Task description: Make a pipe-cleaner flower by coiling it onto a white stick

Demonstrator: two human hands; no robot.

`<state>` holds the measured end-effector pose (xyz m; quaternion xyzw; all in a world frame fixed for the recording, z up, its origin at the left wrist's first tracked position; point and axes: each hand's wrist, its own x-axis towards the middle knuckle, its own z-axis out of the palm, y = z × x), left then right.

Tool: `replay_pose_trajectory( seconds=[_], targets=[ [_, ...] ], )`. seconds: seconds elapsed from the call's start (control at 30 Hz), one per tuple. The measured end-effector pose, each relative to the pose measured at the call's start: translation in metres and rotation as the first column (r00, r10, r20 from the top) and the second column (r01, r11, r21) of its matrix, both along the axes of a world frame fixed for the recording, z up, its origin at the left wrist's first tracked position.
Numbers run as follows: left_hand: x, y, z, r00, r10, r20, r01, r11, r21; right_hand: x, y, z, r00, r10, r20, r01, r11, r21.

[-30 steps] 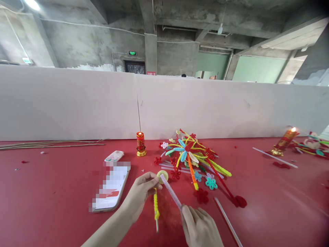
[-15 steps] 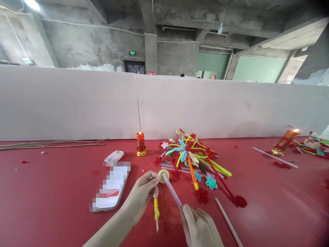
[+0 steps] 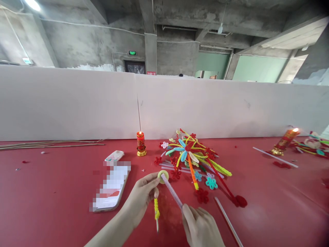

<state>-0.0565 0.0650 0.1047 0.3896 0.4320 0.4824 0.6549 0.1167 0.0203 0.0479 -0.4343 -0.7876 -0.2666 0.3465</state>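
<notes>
Pinched between the thumb and fingers of my left hand point(image 3: 145, 188) is the edge of a pale yellow round disc point(image 3: 159, 172). A stick wrapped in yellow fuzzy pipe cleaner point(image 3: 156, 208) hangs below the same fingers, its bare pale tip pointing down; how it is gripped is hidden. My right hand point(image 3: 200, 221) is closed on the lower end of a lilac fuzzy stem point(image 3: 173, 192). The stem's upper end lies against the disc's face; whether it is fixed there I cannot tell. Beyond both hands lies a heap of colourful pipe-cleaner flowers point(image 3: 185, 149).
A lit red candle point(image 3: 140, 141) stands behind my left hand, and another lit candle point(image 3: 285, 141) leans at the right. A phone point(image 3: 115, 187) and a small pale packet point(image 3: 114, 156) lie left. A glue stick point(image 3: 228, 221) lies right. A white partition point(image 3: 102, 106) borders the red table.
</notes>
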Motion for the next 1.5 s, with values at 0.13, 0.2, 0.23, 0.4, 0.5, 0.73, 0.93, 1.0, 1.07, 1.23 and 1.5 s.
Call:
replay_pose_trajectory(
  seconds=[0.13,0.2,0.23,0.4,0.5,0.73,0.93,1.0,1.07,1.23,1.5],
  targets=[
    [0.000,-0.003,0.000,1.000,-0.001,-0.004,0.001,1.000,0.000,0.001,0.000,-0.001,1.000,-0.010,0.023,0.010,1.000,0.010],
    [0.000,-0.004,0.000,1.000,-0.001,-0.011,0.001,1.000,-0.002,0.001,0.000,-0.001,0.999,-0.019,0.026,0.019,1.000,0.009],
    [0.000,-0.004,0.000,1.000,0.000,-0.013,0.000,1.000,-0.004,0.001,0.000,-0.001,0.999,-0.022,0.026,0.021,1.000,0.004],
    [0.001,-0.005,0.006,1.000,-0.010,-0.020,0.009,1.000,-0.011,0.001,0.002,-0.004,1.000,0.004,-0.028,-0.004,1.000,-0.009],
    [0.002,-0.005,0.010,0.999,-0.038,-0.012,0.038,0.999,0.012,0.002,0.004,-0.008,0.991,0.026,-0.129,-0.042,0.992,-0.121],
    [0.000,-0.004,0.007,0.999,0.014,-0.033,-0.012,0.999,0.050,0.000,-0.005,0.002,0.814,0.060,-0.577,-0.400,0.778,-0.484],
    [0.001,-0.006,0.009,0.987,0.054,-0.154,-0.040,0.995,0.090,-0.004,-0.012,0.018,0.731,-0.046,-0.681,-0.533,0.586,-0.611],
    [0.002,-0.006,0.011,0.976,0.054,-0.209,-0.029,0.992,0.121,-0.005,-0.012,0.018,0.718,-0.085,-0.691,-0.549,0.540,-0.637],
    [0.003,-0.007,0.013,0.964,0.054,-0.260,-0.015,0.989,0.149,-0.006,-0.011,0.016,0.718,-0.101,-0.689,-0.559,0.507,-0.656],
    [0.003,-0.007,0.014,0.931,0.066,-0.359,0.011,0.978,0.210,-0.009,-0.014,0.017,0.720,-0.137,-0.680,-0.576,0.427,-0.697],
    [0.007,-0.010,0.011,0.914,0.019,-0.406,0.088,0.966,0.245,0.000,-0.006,0.012,0.669,-0.114,-0.735,-0.605,0.491,-0.627]
  ],
)
